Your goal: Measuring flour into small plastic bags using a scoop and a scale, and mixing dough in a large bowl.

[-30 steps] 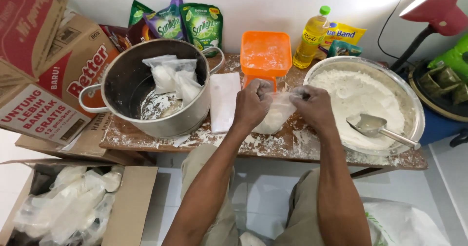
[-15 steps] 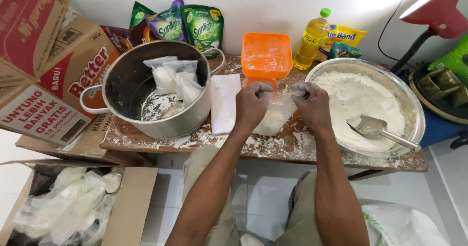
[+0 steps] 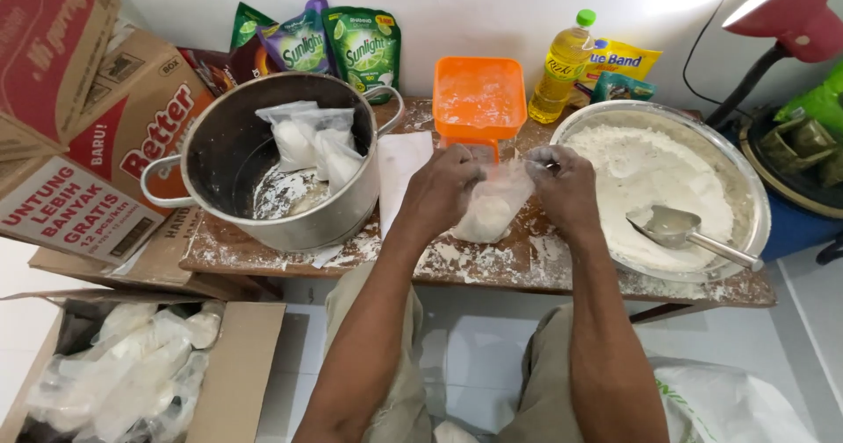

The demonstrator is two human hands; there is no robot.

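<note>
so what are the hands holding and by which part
Both the left hand and the right hand hold a small clear bag of white flour by its top, one at each side of the neck.

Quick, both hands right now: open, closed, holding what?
Left hand: closed, gripping the top of the small clear bag of flour.
Right hand: closed, pinching the same bag's top on the other side.

Orange scale tray [image 3: 479, 96] at the far middle, dusted white. White flour [image 3: 645, 175] fills the silver basin [image 3: 755, 206] on the right, with a grey metal scoop [image 3: 672, 226] in it. Yellow oil bottle [image 3: 561, 70], green cap. Red lamp shade [image 3: 790, 8] far right. Green and purple pouches [image 3: 338, 43] far left.
</note>
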